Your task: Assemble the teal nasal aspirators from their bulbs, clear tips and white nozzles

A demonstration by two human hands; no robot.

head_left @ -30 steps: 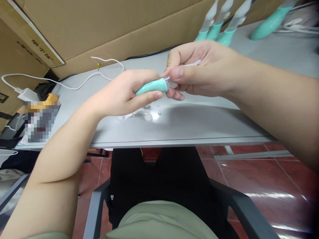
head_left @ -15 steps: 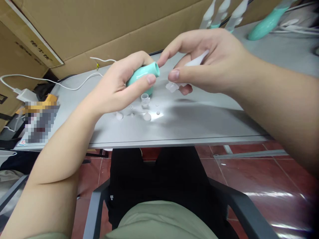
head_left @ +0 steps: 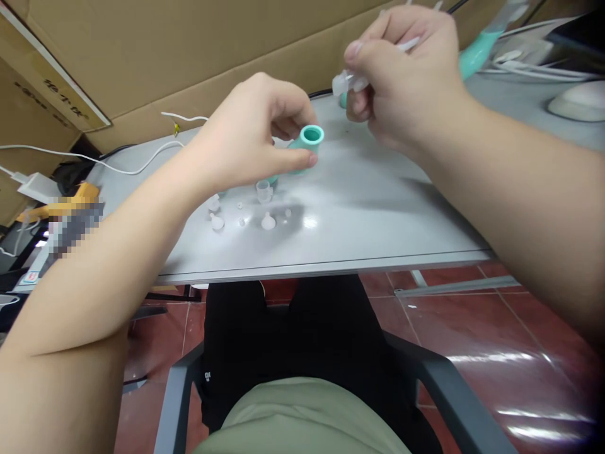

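My left hand (head_left: pixel 265 129) is around a teal squeeze bulb (head_left: pixel 308 150), thumb along the near side of its neck and fingers behind. The bulb's round mouth faces up and is uncovered; its lower body is partly hidden. Up and to the right, my right hand (head_left: pixel 401 69) is closed around a translucent plastic nozzle piece (head_left: pixel 348 82). Its clear end sticks out past the thumb, and a white tapered tip shows above the palm. In front of my left hand stand a small clear cup (head_left: pixel 264 191) and a white funnel-shaped piece (head_left: pixel 268 221).
Several tiny white parts lie around another white piece (head_left: pixel 217 221) on the grey table (head_left: pixel 359 214). An assembled teal bulb (head_left: pixel 477 55) stands at the back right near cables and a white mouse (head_left: pixel 579 101). A yellow object (head_left: pixel 87 192) lies left, before a cardboard wall (head_left: pixel 189 50).
My right hand has moved up and away from the bulb, closing around the nozzle piece. In my left hand the bulb has tipped so its mouth points upward.
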